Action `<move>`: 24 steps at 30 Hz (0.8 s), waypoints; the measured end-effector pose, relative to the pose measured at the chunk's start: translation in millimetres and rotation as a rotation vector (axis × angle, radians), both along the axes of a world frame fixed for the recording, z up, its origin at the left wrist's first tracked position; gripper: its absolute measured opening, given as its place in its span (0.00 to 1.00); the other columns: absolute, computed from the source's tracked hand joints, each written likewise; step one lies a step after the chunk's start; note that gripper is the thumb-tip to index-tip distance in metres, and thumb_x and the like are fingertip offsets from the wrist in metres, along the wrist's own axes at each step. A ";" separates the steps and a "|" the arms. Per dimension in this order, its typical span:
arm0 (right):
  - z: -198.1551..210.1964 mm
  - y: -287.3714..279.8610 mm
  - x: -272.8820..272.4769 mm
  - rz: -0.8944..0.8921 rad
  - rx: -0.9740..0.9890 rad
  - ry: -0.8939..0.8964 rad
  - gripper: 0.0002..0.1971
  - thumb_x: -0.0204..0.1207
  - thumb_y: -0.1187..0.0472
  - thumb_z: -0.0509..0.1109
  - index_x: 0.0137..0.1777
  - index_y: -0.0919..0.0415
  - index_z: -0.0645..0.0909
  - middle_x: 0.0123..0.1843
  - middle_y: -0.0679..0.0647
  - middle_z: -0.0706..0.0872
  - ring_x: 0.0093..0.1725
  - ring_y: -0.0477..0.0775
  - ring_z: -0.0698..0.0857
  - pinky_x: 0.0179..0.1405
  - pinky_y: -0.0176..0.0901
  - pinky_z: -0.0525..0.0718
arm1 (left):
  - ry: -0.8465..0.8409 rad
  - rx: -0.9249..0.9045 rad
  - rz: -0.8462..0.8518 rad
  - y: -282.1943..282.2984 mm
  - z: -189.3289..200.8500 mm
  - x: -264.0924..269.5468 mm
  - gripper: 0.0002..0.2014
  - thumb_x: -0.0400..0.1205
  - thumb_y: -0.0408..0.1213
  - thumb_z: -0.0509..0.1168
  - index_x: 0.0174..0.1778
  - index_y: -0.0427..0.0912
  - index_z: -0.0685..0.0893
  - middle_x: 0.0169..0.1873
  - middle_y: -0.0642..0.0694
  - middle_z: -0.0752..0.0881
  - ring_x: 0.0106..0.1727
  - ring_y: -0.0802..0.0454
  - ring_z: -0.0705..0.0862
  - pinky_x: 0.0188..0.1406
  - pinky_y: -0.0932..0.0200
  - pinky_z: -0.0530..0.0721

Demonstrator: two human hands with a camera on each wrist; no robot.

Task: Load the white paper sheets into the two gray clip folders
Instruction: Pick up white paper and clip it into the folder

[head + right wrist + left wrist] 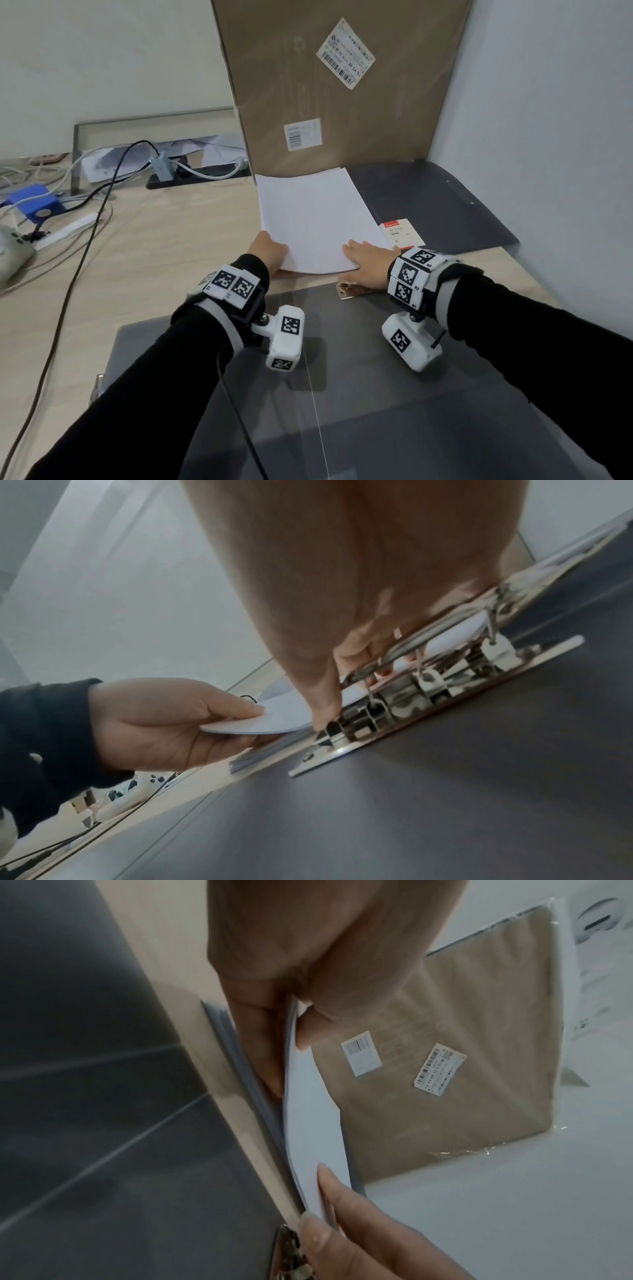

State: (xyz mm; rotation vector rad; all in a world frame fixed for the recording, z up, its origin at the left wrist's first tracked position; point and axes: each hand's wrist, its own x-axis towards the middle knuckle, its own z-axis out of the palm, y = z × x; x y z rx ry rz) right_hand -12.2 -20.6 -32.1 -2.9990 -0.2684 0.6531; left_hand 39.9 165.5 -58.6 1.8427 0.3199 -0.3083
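White paper stack, 2 hands on its near edge, 2 gray folders.

Left hand [269,248] pinches a few top sheets [308,1123] at the near-left corner of the paper stack [317,219], thumb on top, fingers under; the sheets bow up off the stack. Right hand [368,263] grips the near-right corner of the same sheets, fingers on top, thumb low beside the metal clip [411,696]. 1 clip seen, at the far edge of the near gray folder [376,394], which lies open just in front of the stack. Second gray folder [442,205] lies shut just right of the stack, 1 small label [400,233] on it. Behind the stack, 1 brown wrapped package [342,85] leans upright, 2 stickers. Left of the stack: cables, 1 blue box [34,204].
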 end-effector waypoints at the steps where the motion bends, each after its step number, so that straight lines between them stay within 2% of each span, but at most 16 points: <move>1: 0.5 0.5 0.2 0.005 0.000 -0.002 0.34 0.83 0.45 0.54 0.83 0.60 0.50 0.85 0.51 0.54 0.83 0.55 0.56 0.76 0.56 0.61 | 0.017 -0.059 -0.011 -2.3 5.7 -4.9 0.21 0.77 0.32 0.59 0.68 0.35 0.68 0.64 0.39 0.78 0.62 0.36 0.80 0.58 0.36 0.84; 3: 1.1 1.1 0.5 0.016 -0.001 -0.014 0.34 0.83 0.45 0.55 0.83 0.60 0.52 0.84 0.53 0.56 0.82 0.56 0.58 0.75 0.54 0.63 | 0.043 -0.155 -0.011 -5.5 12.0 -8.3 0.16 0.81 0.30 0.58 0.65 0.39 0.68 0.62 0.40 0.78 0.57 0.37 0.83 0.48 0.35 0.88; 4: 2.0 1.1 0.5 0.019 0.004 -0.016 0.34 0.83 0.45 0.56 0.83 0.61 0.52 0.84 0.54 0.57 0.82 0.57 0.58 0.75 0.53 0.63 | 0.026 -0.147 -0.011 -6.3 15.2 -9.4 0.15 0.81 0.29 0.58 0.64 0.39 0.68 0.62 0.39 0.78 0.57 0.36 0.83 0.48 0.35 0.88; 6: 4.3 -0.7 0.0 -0.006 0.066 -0.007 0.33 0.83 0.46 0.57 0.83 0.61 0.54 0.84 0.55 0.58 0.82 0.57 0.59 0.76 0.49 0.61 | -0.062 -0.093 0.023 -5.1 16.2 -9.3 0.15 0.80 0.26 0.56 0.63 0.36 0.70 0.63 0.37 0.78 0.61 0.34 0.81 0.56 0.35 0.85; 8: 8.6 -5.4 0.7 -0.072 0.212 -0.028 0.33 0.82 0.45 0.58 0.83 0.59 0.57 0.84 0.54 0.59 0.83 0.55 0.60 0.78 0.46 0.59 | -0.152 -0.104 0.075 -2.6 19.6 -15.3 0.18 0.79 0.24 0.55 0.65 0.37 0.71 0.62 0.37 0.79 0.63 0.34 0.80 0.62 0.36 0.81; 11: 25.0 -16.7 2.4 -0.233 0.496 -0.215 0.32 0.80 0.48 0.64 0.81 0.58 0.62 0.83 0.54 0.65 0.81 0.54 0.65 0.79 0.45 0.63 | -0.267 -0.221 0.098 6.1 29.1 -33.4 0.20 0.80 0.23 0.54 0.68 0.41 0.70 0.55 0.43 0.82 0.57 0.40 0.83 0.60 0.39 0.82; 14: 50.8 -33.9 0.3 -0.450 0.787 -0.365 0.41 0.74 0.51 0.72 0.82 0.58 0.55 0.82 0.55 0.64 0.79 0.56 0.67 0.75 0.50 0.68 | -0.341 -0.384 0.037 24.7 38.9 -55.0 0.19 0.83 0.23 0.54 0.67 0.45 0.69 0.54 0.47 0.83 0.53 0.46 0.85 0.55 0.45 0.84; 16: 66.2 -44.4 -6.2 -0.602 1.025 -0.241 0.45 0.73 0.52 0.74 0.83 0.56 0.51 0.81 0.57 0.65 0.76 0.58 0.72 0.66 0.49 0.76 | -0.360 -0.449 -0.031 38.2 44.8 -71.2 0.19 0.83 0.24 0.55 0.66 0.48 0.71 0.57 0.47 0.84 0.54 0.48 0.86 0.53 0.48 0.86; 17: 71.1 -47.9 -11.1 -0.638 1.148 -0.130 0.43 0.74 0.54 0.74 0.83 0.57 0.52 0.79 0.58 0.69 0.70 0.58 0.78 0.59 0.47 0.80 | -0.366 -0.462 -0.071 43.6 46.7 -79.1 0.18 0.83 0.24 0.56 0.64 0.50 0.73 0.57 0.49 0.85 0.53 0.49 0.87 0.50 0.49 0.87; 19: 76.5 -50.5 -23.4 -0.594 1.330 0.039 0.29 0.78 0.61 0.69 0.77 0.63 0.66 0.69 0.58 0.81 0.54 0.53 0.86 0.47 0.43 0.87 | -0.374 -0.465 -0.155 49.8 49.3 -94.0 0.19 0.83 0.25 0.56 0.62 0.53 0.75 0.55 0.51 0.87 0.50 0.51 0.89 0.44 0.53 0.89; 21: 75.2 -49.2 -36.2 -0.529 1.367 0.022 0.18 0.81 0.67 0.64 0.70 0.63 0.75 0.61 0.56 0.86 0.48 0.51 0.87 0.41 0.41 0.90 | -0.358 -0.442 -0.218 53.1 49.2 -105.3 0.18 0.83 0.24 0.56 0.64 0.51 0.74 0.55 0.50 0.88 0.49 0.51 0.89 0.45 0.54 0.90; 24: 67.0 -47.5 -55.3 -0.542 1.355 -0.157 0.17 0.80 0.71 0.63 0.68 0.61 0.77 0.58 0.55 0.86 0.46 0.48 0.86 0.34 0.36 0.89 | -0.330 -0.308 -0.298 55.8 52.1 -117.6 0.19 0.82 0.27 0.60 0.69 0.46 0.73 0.60 0.46 0.86 0.57 0.46 0.87 0.50 0.55 0.88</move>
